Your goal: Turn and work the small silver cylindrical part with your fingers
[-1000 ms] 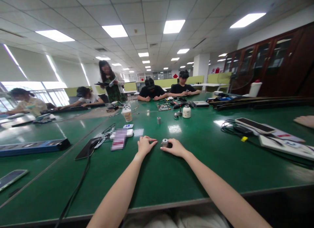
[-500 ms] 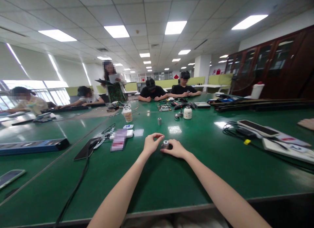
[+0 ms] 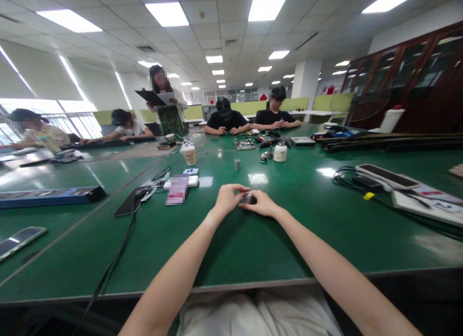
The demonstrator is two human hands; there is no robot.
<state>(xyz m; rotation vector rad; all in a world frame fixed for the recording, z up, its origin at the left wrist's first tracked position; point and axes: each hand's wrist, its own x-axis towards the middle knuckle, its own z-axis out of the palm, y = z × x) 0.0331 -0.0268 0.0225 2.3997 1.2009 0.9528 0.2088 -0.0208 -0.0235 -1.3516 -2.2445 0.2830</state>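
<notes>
A small silvery metal cylinder (image 3: 247, 199) stands on the green table in front of me, partly covered by my fingers. My right hand (image 3: 265, 203) grips it from the right, thumb in front and fingers behind. From the left, my left hand (image 3: 231, 198) has its thumb and forefinger closed at the cylinder's top edge. What exactly those fingertips pinch there is too small to make out. A second, similar metal cylinder (image 3: 237, 164) stands upright farther back on the table, apart from both hands.
Left of my hands lie a pixelated purple card (image 3: 177, 189), a black tablet-like slab (image 3: 130, 202) with cables and a blue power strip (image 3: 50, 197). A lidded cup (image 3: 188, 153) and a white jar (image 3: 279, 152) stand beyond. A phone (image 3: 387, 175) lies at right. Several people are around the table.
My left hand has moved right, from beside the cylinder to its top, and its fingers have closed there. My right hand keeps its hold. The camera view has tilted slightly downward.
</notes>
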